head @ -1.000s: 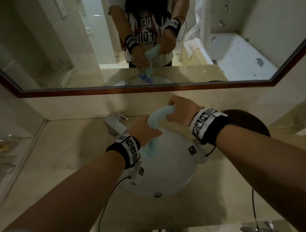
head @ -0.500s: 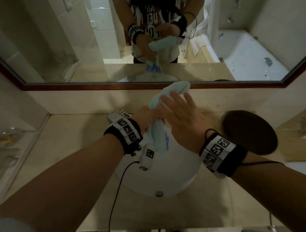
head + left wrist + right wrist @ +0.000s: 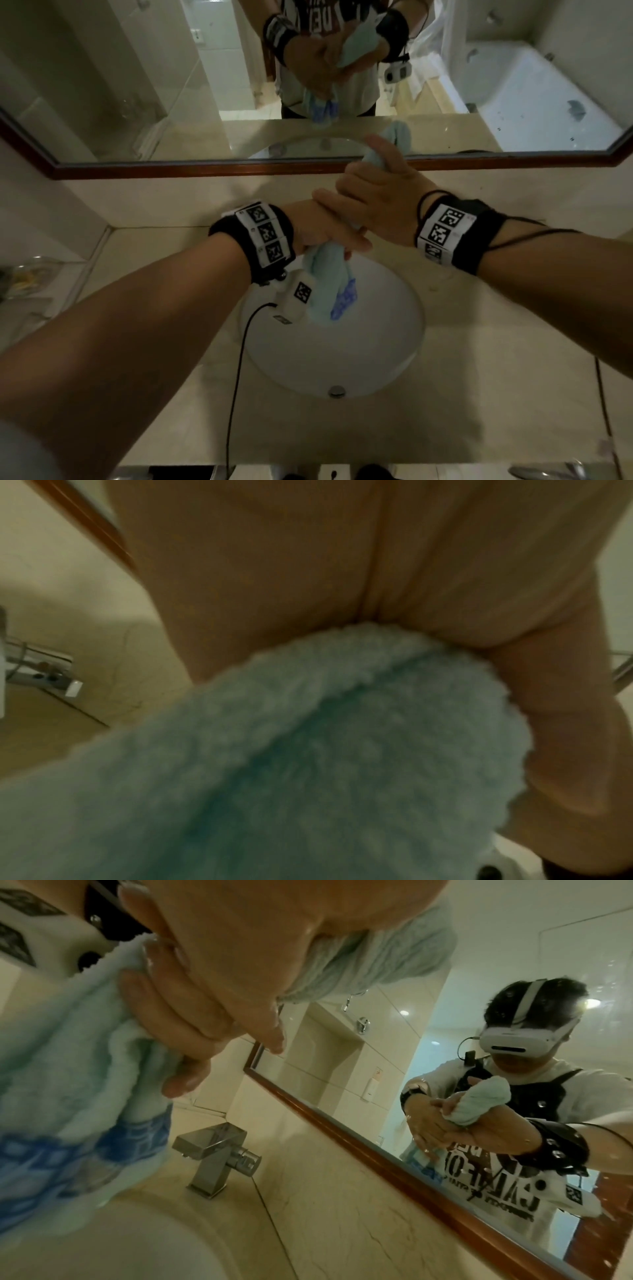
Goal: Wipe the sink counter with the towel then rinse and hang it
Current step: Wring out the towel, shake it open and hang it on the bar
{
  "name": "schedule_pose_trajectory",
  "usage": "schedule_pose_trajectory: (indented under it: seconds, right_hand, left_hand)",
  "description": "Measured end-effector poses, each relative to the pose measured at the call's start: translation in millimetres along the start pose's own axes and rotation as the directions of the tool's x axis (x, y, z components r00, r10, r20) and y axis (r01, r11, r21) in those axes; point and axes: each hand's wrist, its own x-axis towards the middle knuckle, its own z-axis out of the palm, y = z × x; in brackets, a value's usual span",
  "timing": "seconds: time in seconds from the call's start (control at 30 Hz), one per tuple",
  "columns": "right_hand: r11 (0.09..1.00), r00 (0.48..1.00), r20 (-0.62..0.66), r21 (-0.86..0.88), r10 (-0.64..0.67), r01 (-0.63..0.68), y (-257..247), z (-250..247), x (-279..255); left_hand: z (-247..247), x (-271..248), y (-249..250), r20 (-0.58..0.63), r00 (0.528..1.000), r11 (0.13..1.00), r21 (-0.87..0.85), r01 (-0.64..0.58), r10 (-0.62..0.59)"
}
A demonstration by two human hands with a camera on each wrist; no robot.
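Head view shows two bare arms reaching out over a round white sink (image 3: 342, 356). Nearest are the forearms, each with a black wrist band that has white squares on it. A thin black cord hangs down from the left wrist band.

Next comes the left hand (image 3: 318, 229). Its fingers are curled around the light blue towel (image 3: 325, 274), and the towel's loose end, with a dark blue pattern, hangs down below those fingers over the sink bowl. In the left wrist view the fluffy towel (image 3: 308, 764) fills the lower part, pressed right against the palm above it.

Just past the left hand is the right hand (image 3: 376, 198). Its fingers (image 3: 342, 205) lie over the back of the left hand, and they wrap around the upper part of the towel. The top end of the towel sticks up beyond the right thumb. In the right wrist view the fingers (image 3: 178, 1015) are bent around the towel (image 3: 85, 1042), which is bunched into a thick roll between both hands.

Farther than the fingers, a square metal tap (image 3: 212, 1158) stands on the pale stone counter (image 3: 479, 394) behind the sink. Beyond the tap is a big mirror (image 3: 171, 85) with a brown wooden frame. It shows the person holding the towel in both hands.
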Motion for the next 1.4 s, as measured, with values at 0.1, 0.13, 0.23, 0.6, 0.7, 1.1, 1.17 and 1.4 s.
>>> schedule_pose_trajectory:
  seconds: [0.1, 0.13, 0.23, 0.6, 0.7, 1.1, 1.17, 1.4]
  right_hand:
    - [1.0, 1.0, 0.022, 0.013, 0.002, -0.003, -4.0, 1.9, 6.7]
    - [1.0, 0.998, 0.058, 0.013, 0.006, -0.007, -6.1, 2.5, 8.4]
    - [1.0, 0.986, 0.168, 0.022, 0.009, -0.013, -13.6, 2.4, 12.7]
    - [0.947, 0.74, 0.663, 0.154, 0.113, -0.282, -44.6, -9.2, 22.1]
    - [0.923, 0.663, 0.739, 0.161, 0.122, -0.349, -50.4, -9.8, 24.4]
    - [0.679, 0.561, 0.799, 0.29, 0.216, -0.675, -66.0, 18.8, 19.1]
    - [0.64, 0.527, 0.82, 0.284, 0.224, -0.714, -67.3, 21.0, 21.9]
    - [0.419, 0.551, 0.816, 0.445, 0.175, -0.791, -66.6, 16.1, 13.5]
  left_hand:
    - [4.4, 3.6, -0.7, -0.058, 0.997, 0.985, 0.159, 0.061, -0.052]
    - [7.0, 4.9, -1.3, -0.086, 0.994, 0.975, 0.208, 0.077, -0.06]
    - [14.1, 8.9, -6.0, -0.144, 0.987, 0.942, 0.318, 0.108, -0.065]
    - [33.5, 20.9, -29.4, -0.334, 0.942, 0.674, 0.695, 0.25, -0.005]
    - [39.3, 22.0, -34.4, -0.344, 0.937, 0.565, 0.785, 0.256, 0.054]
    - [45.1, 20.2, -48.2, -0.256, 0.949, 0.167, 0.96, 0.227, 0.185]
    - [43.5, 20.6, -50.0, -0.275, 0.933, 0.174, 0.955, 0.239, 0.23]
    - [37.1, 19.0, -55.0, -0.214, 0.921, 0.143, 0.974, 0.176, 0.327]
